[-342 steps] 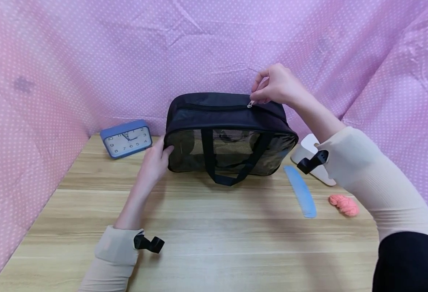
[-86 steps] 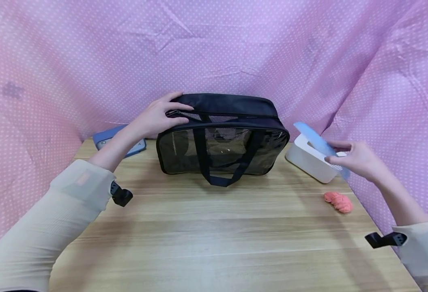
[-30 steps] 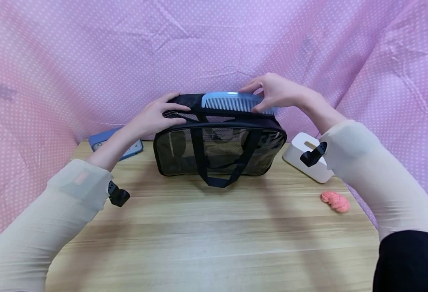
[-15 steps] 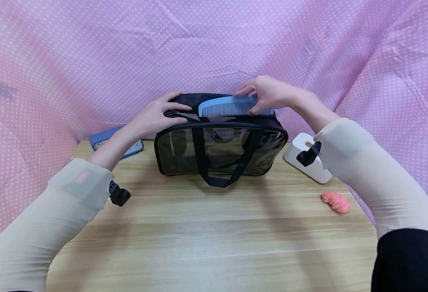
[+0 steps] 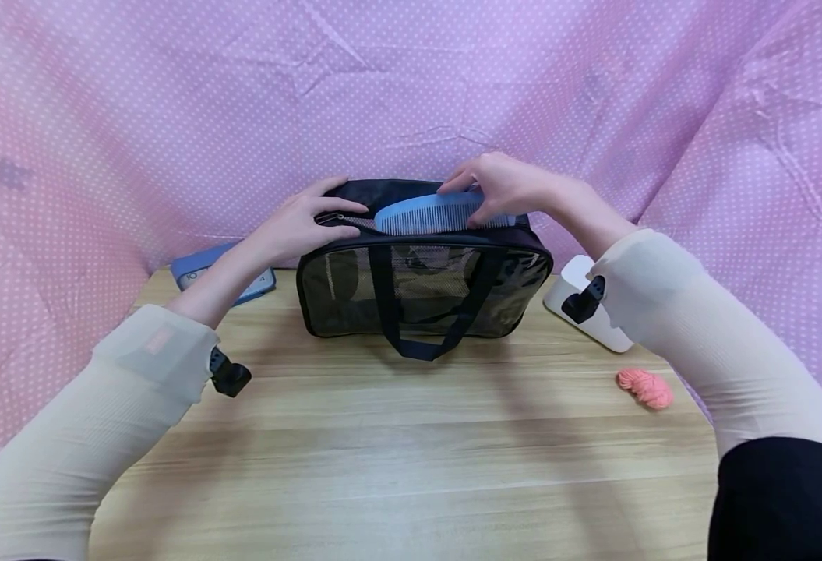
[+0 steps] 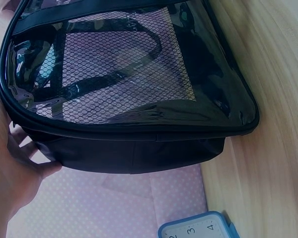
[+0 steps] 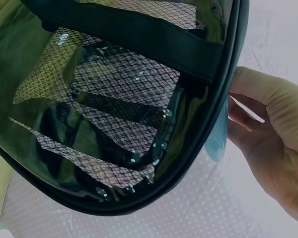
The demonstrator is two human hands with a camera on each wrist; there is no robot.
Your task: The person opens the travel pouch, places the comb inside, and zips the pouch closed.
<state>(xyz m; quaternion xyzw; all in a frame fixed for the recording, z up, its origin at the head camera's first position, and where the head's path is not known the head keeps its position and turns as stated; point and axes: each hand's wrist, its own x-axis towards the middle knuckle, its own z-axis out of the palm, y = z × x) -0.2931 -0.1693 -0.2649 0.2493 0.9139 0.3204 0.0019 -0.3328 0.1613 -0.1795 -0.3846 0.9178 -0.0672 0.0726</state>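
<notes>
A black bag with clear panels stands upright at the back of the table, its top zipper unzipped. My left hand grips its upper left corner, beside the zipper pull; in the left wrist view, thumb and fingers span that corner. A light blue comb lies lengthwise along the top opening, teeth downward and slightly tilted. My right hand pinches it near its right end between thumb and fingers. In the right wrist view the comb shows past the bag's edge. The teeth tips are partly hidden by the front rim.
Left of the bag, a blue clock is partly covered by my left forearm. On the right a white box with a slotted top sits under my right wrist. A coral yarn skein lies near the table's right edge. Pink dotted cloth hangs behind.
From the table's right side my right hand has brought the comb over the bag; lately comb and hand have moved down and slightly left into the opening. The left hand stays on the corner.
</notes>
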